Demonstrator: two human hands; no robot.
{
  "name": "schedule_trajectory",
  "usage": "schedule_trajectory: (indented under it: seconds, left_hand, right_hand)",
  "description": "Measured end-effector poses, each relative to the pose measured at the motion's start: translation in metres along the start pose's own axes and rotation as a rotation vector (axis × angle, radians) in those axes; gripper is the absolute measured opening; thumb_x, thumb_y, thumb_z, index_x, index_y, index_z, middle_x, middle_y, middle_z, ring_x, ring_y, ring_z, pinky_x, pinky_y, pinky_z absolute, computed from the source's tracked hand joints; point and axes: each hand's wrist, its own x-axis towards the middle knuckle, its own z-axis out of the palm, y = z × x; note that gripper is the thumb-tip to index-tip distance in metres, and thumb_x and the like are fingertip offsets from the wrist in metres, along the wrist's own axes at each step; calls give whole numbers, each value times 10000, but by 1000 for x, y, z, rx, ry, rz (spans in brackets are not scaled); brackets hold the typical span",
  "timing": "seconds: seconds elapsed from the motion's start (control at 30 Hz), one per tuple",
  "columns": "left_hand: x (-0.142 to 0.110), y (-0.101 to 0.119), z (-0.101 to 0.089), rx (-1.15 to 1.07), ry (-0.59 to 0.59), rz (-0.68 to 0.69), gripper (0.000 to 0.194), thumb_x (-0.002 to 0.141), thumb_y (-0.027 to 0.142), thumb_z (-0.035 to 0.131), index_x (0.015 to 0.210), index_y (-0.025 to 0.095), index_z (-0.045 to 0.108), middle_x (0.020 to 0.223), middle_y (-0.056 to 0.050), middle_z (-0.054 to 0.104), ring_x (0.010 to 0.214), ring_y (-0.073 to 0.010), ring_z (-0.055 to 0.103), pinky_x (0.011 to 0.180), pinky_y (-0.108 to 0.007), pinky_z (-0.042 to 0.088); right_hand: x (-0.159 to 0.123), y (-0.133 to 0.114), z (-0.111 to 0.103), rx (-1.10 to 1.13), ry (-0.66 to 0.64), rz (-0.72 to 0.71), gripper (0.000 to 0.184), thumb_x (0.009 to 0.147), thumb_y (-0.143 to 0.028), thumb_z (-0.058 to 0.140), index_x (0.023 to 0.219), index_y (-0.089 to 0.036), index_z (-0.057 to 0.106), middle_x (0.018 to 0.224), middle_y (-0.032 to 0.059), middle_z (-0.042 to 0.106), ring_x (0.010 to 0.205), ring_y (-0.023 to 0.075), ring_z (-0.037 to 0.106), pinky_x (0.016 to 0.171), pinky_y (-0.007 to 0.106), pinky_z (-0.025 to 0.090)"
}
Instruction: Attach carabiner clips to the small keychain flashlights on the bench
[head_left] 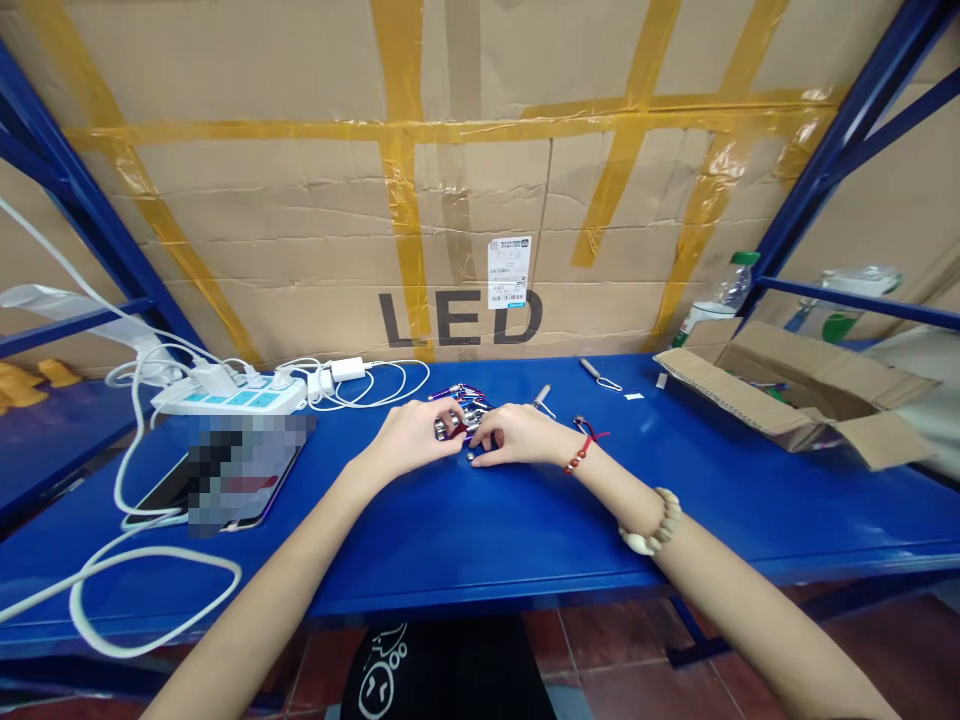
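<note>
Bare forearms (322, 530) bring left hand (409, 435) and right hand (521, 435), fingers bent, to small shiny metallic pieces (441, 432) right of the white rectangular power strip (289, 400), seemingly mid-handling, actual grasp indiscernible, further handling likely needing fingertip precision.

Blue table (450, 540): metal pieces (441, 429), power strip (247, 399), open carton (724, 405).

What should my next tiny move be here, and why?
I'd probably pinch the small silver piece with your right hand: it appears right by those fingertips, while your left hand is already at the shiny cluster.
</note>
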Motion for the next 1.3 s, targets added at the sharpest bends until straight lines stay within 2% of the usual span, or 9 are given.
schedule_trajectory:
  seconds: [0.2, 0.37, 0.57, 0.67, 0.73, 0.87, 1.0, 1.13, 1.3]
  left_hand:
    - [1, 2, 0, 14, 88, 7, 172, 751, 342, 571, 886, 254, 630, 802, 26, 713, 616, -134, 620, 602, -228, 404]
    - [0, 1, 0, 17, 170, 19, 180, 757, 306, 553, 912, 249, 623, 796, 27, 693, 618, -125, 606, 584, -215, 403]
    - [0, 1, 5, 20, 267, 87, 164, 810, 233, 501, 915, 224, 627, 928, -13, 695, 808, -157, 619, 699, -246, 449]
    - [1, -3, 8, -50, 258, 96, 188, 857, 227, 449, 919, 222, 627, 969, -22, 696, 815, -153, 623, 707, -250, 466]
    - [2, -6, 10, -102, 230, 82, 200, 870, 242, 451, 983, 227, 615, 1004, -22, 694, 816, -150, 633, 733, -256, 477]
    - [5, -13, 14, -175, 247, 62, 220, 876, 241, 460, 1052, 225, 592, 988, -22, 696, 882, -158, 642, 782, -262, 481]
    - [4, -13, 18, -232, 266, 60, 219, 849, 310, 528, 1045, 236, 593, 932, -14, 695, 822, -155, 647, 732, -254, 492]
    - [2, -7, 20, -206, 290, 64, 240, 833, 356, 555, 1040, 238, 583, 919, -20, 686, 797, -156, 637, 714, -255, 485]
    - [1, -2, 18, -199, 407, 3, 176, 872, 324, 485, 1002, 224, 550, 867, -15, 651, 717, -132, 606, 685, -237, 458]
  right_hand:
    - [1, -1, 5, -18, 22, -65, 156, 803, -325, 625, 860, -223, 729, 849, 7, 706, 693, 109, 613, 557, 204, 353]
    - [2, -4, 7, 43, 33, -26, 103, 756, -237, 633, 821, -204, 706, 823, -4, 700, 647, 97, 596, 550, 194, 362]
    - [3, -4, 11, 89, 35, -19, 93, 745, -203, 616, 809, -204, 683, 802, -17, 699, 653, 95, 595, 556, 192, 362]
    - [3, -5, 10, 36, 65, -36, 93, 749, -186, 609, 805, -207, 681, 817, -11, 699, 685, 105, 604, 558, 196, 351]
    - [3, -6, 7, -15, 139, -22, 81, 755, -194, 609, 799, -207, 676, 806, -7, 694, 712, 116, 610, 562, 200, 347]
    - [0, -5, 1, -62, 383, 31, 107, 812, -237, 575, 851, -202, 669, 852, 1, 684, 662, 94, 601, 574, 199, 366]
    - [-2, -6, -2, -69, 556, 7, 219, 898, -337, 486, 950, -222, 665, 943, 10, 681, 622, 67, 591, 574, 187, 397]
    - [-3, -10, -2, -109, 593, -24, 257, 918, -363, 452, 977, -222, 659, 981, 16, 687, 644, 71, 604, 568, 182, 403]
    - [-4, -5, -8, -160, 665, 31, 235, 914, -331, 456, 922, -215, 659, 943, 4, 693, 675, 79, 611, 547, 191, 386]
